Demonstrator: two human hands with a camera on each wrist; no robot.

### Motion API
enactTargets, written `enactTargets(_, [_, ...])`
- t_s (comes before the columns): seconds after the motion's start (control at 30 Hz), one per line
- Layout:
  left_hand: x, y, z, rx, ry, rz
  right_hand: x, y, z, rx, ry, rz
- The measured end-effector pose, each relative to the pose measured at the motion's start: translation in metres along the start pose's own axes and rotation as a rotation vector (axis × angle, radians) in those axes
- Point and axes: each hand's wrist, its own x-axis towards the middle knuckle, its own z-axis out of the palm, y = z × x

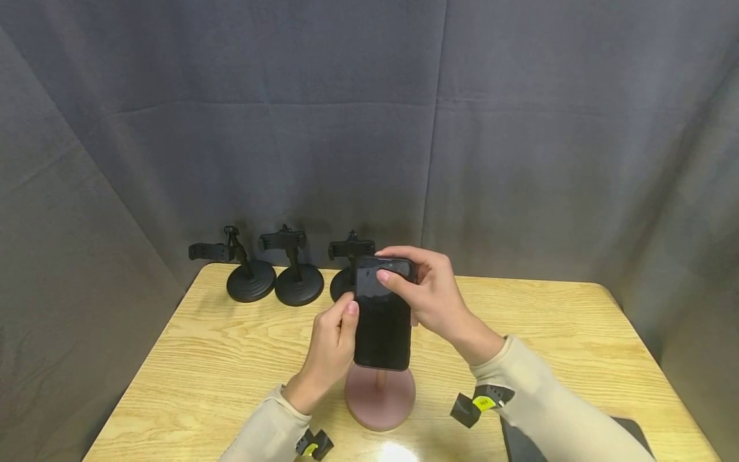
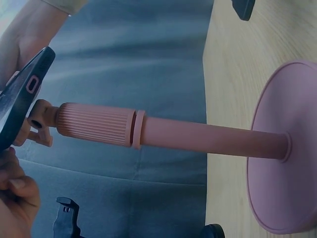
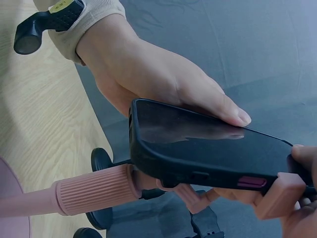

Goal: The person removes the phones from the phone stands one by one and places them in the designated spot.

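Observation:
A smartphone (image 1: 382,327) in a dark case stands upright against the holder of a pink phone stand (image 1: 380,401). My left hand (image 1: 328,350) grips its left edge, the thumb along the front and the other fingers hidden behind. Around the upper right corner curls my right hand (image 1: 441,295), thumb on the dark screen. In the right wrist view a pink clamp jaw (image 3: 282,193) hooks over the phone's right edge, close beside the right hand's fingers. The stand's ribbed pole (image 2: 99,124) rises from its round base (image 2: 285,198), as the left wrist view shows.
Three black phone stands (image 1: 299,285) line the back left of the wooden table (image 1: 231,366). A dark flat object (image 1: 522,443) lies partly under the right sleeve at the front right. Grey curtains (image 1: 369,128) hang behind and at both sides.

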Motion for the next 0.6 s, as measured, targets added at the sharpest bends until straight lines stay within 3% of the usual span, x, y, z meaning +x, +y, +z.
enactTargets(0.6, [-0.0032, 0.0001, -0.0004, 0.028, 0.025, 0.03, 0.0065, -0.0045, -0.0008, -0.011, 0.005, -0.045])
